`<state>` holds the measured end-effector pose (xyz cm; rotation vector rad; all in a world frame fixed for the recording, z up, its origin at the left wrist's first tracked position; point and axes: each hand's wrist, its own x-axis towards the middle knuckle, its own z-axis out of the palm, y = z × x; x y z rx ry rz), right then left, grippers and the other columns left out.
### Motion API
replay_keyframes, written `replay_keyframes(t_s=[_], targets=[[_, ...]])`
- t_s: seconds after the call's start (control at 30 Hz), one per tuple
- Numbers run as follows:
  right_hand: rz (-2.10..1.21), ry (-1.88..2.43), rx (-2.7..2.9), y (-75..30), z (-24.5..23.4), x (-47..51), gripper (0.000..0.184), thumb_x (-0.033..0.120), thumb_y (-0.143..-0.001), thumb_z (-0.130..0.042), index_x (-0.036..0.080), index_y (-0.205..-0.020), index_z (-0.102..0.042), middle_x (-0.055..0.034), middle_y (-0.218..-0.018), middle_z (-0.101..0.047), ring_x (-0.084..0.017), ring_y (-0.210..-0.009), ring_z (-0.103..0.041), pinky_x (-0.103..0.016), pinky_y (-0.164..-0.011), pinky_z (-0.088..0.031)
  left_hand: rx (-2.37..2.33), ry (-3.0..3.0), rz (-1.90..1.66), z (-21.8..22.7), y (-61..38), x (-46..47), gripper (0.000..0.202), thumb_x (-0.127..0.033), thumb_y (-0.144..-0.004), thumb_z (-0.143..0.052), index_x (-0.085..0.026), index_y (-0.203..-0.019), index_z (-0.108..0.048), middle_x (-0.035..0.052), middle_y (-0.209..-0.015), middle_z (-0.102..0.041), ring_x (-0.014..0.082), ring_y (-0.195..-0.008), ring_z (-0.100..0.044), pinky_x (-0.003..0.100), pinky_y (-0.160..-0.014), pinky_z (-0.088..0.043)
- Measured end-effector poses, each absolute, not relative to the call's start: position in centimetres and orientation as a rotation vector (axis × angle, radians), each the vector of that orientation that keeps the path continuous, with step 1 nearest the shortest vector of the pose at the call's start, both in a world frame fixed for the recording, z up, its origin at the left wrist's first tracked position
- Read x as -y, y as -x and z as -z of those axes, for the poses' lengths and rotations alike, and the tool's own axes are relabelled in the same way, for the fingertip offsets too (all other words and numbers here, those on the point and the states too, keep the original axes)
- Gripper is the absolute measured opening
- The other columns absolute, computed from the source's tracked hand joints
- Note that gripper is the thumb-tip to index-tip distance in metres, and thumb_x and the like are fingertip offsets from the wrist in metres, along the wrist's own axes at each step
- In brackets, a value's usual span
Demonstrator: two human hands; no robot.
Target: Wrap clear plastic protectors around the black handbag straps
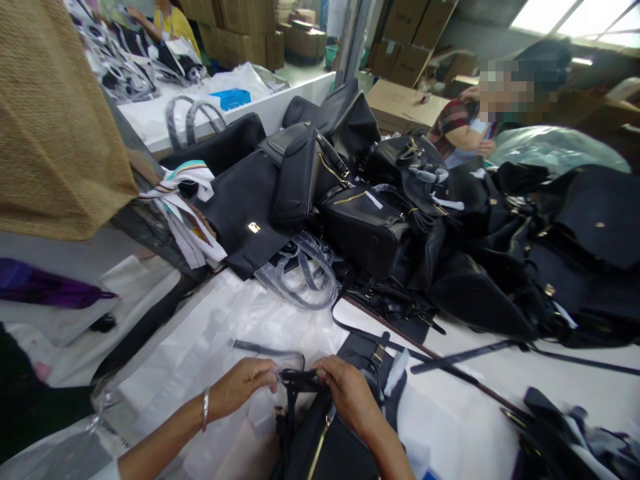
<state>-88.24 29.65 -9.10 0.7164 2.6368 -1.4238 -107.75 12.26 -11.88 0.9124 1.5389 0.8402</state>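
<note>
A black handbag (325, 447) with a gold zip lies at the near edge of the white table (465, 427). My left hand (245, 385), with a bracelet on the wrist, pinches the bag's black handle (300, 381) from the left. My right hand (347, 393) grips the same handle from the right, fingers curled over it. A clear plastic wrap (285, 360) sits around the handle by my left fingers. A black strap (450, 363) trails off to the right of the bag.
A big heap of black handbags (380, 220) fills the middle and right of the table. White plastic bags (210, 333) lie to the left. A tan woven sheet (55, 120) hangs at upper left. A person (470, 120) sits behind the heap; another works at the far left. Cardboard boxes stand behind.
</note>
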Motion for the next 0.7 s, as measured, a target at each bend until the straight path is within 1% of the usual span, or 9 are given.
replay_keyframes(t_s=[0.07, 0.17, 0.4, 0.6, 0.63, 0.7], targets=[[1.415, -0.704, -2.63, 88.3, 9.0, -29.8, 0.028, 0.013, -0.089, -0.039, 0.024, -0.09, -0.065, -0.0012, -0.085, -0.064, -0.016, -0.081, -0.06, -0.023, -0.073, -0.043, -1.526, -0.941, -0.803, 11.4, 107.7, -12.3, 0.046, -0.048, -0.092, -0.038, -0.017, -0.079, -0.069, 0.0012, -0.077, -0.065, 0.0163, -0.076, -0.058, 0.025, -0.074, -0.04], [1.432, -0.691, -2.61, 88.0, 9.0, -30.0, 0.028, 0.013, -0.089, -0.039, 0.023, -0.089, -0.065, -0.0012, -0.084, -0.063, -0.016, -0.081, -0.059, -0.023, -0.072, -0.042, -1.484, -0.951, -0.788, 10.7, 107.6, -12.5, 0.049, -0.049, -0.093, -0.034, -0.018, -0.081, -0.07, 0.0017, -0.08, -0.067, 0.0168, -0.08, -0.06, 0.025, -0.078, -0.041], [1.409, -0.692, -2.612, 87.6, 8.8, -30.0, 0.026, 0.012, -0.089, -0.04, 0.023, -0.087, -0.064, -0.001, -0.084, -0.063, -0.015, -0.081, -0.06, -0.023, -0.072, -0.041, -1.376, -0.835, -0.813, 10.5, 106.9, -12.8, 0.046, -0.051, -0.091, -0.038, -0.017, -0.084, -0.068, 0.0038, -0.083, -0.07, 0.0182, -0.081, -0.062, 0.027, -0.08, -0.044], [1.278, -0.633, -2.632, 88.8, 8.9, -28.7, 0.023, 0.014, -0.089, -0.045, 0.025, -0.093, -0.065, -0.0013, -0.086, -0.068, -0.016, -0.084, -0.063, -0.021, -0.07, -0.04, -1.414, -0.812, -0.812, 11.3, 105.9, -12.9, 0.05, -0.052, -0.091, -0.038, -0.016, -0.078, -0.07, 0.004, -0.078, -0.071, 0.018, -0.075, -0.062, 0.027, -0.077, -0.044], [1.257, -0.639, -2.633, 89.0, 8.9, -28.3, 0.022, 0.014, -0.088, -0.046, 0.025, -0.094, -0.064, -0.0013, -0.086, -0.069, -0.016, -0.083, -0.064, -0.021, -0.069, -0.039, -1.434, -0.806, -0.819, 11.4, 105.8, -12.9, 0.049, -0.052, -0.091, -0.038, -0.016, -0.079, -0.07, 0.0039, -0.077, -0.071, 0.0182, -0.075, -0.062, 0.027, -0.077, -0.044], [1.223, -0.678, -2.633, 89.3, 8.9, -27.7, 0.02, 0.014, -0.088, -0.047, 0.025, -0.097, -0.061, -0.0013, -0.084, -0.07, -0.017, -0.081, -0.065, -0.021, -0.066, -0.038, -1.463, -0.8, -0.837, 11.5, 105.7, -12.9, 0.046, -0.05, -0.091, -0.039, -0.017, -0.086, -0.071, 0.0034, -0.079, -0.072, 0.0189, -0.078, -0.062, 0.028, -0.078, -0.044]])
